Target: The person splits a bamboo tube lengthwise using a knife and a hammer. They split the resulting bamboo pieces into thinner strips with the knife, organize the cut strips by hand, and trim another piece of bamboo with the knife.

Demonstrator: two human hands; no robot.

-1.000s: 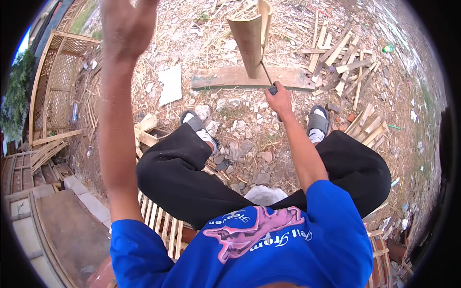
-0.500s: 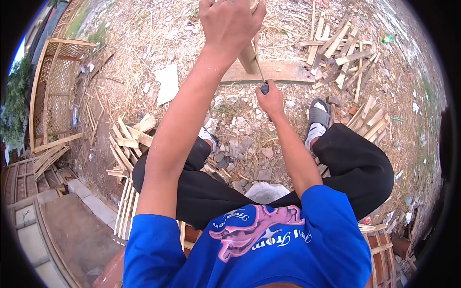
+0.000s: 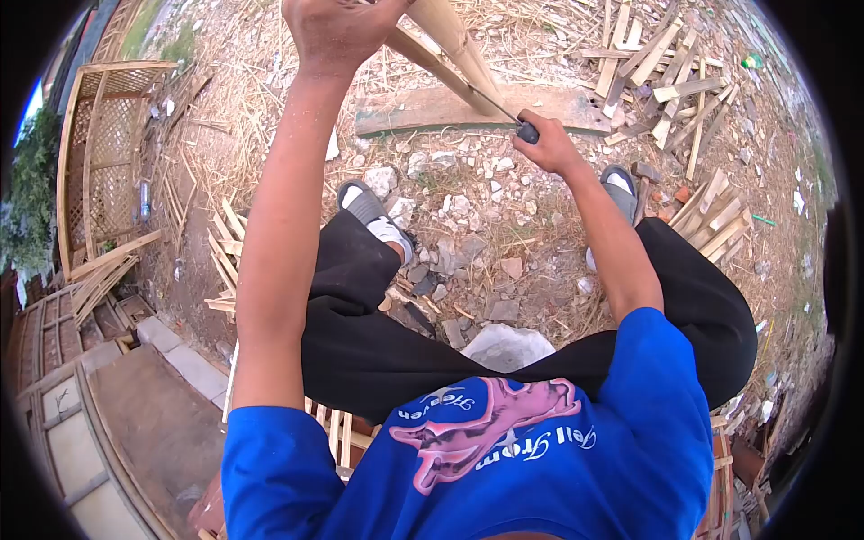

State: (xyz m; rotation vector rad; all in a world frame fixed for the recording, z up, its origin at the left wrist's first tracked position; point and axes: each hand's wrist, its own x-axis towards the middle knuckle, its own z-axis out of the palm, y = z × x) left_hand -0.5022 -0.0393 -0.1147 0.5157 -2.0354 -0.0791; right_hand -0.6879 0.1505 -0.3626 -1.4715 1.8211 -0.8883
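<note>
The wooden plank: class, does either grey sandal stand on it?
No, both grey sandals stand on stony ground, apart from the wooden plank.

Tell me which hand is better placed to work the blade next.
Probably the right hand: it grips the black handle, whose blade meets the bamboo. The left hand is farther up, beside the bamboo's upper part, away from the handle.

At the left hand (image 3: 346,31), the bamboo (image 3: 462,49) is pale tan; the handle (image 3: 527,132) in the right hand (image 3: 545,144) is black. Just beyond that hand, the plank (image 3: 405,110) is dull brown, its near edge greenish. Nearer than both hands, the bright blue shirt (image 3: 360,486) carries a pink-and-black print (image 3: 486,432) and white lettering (image 3: 560,440), over black trousers (image 3: 369,355).
</note>
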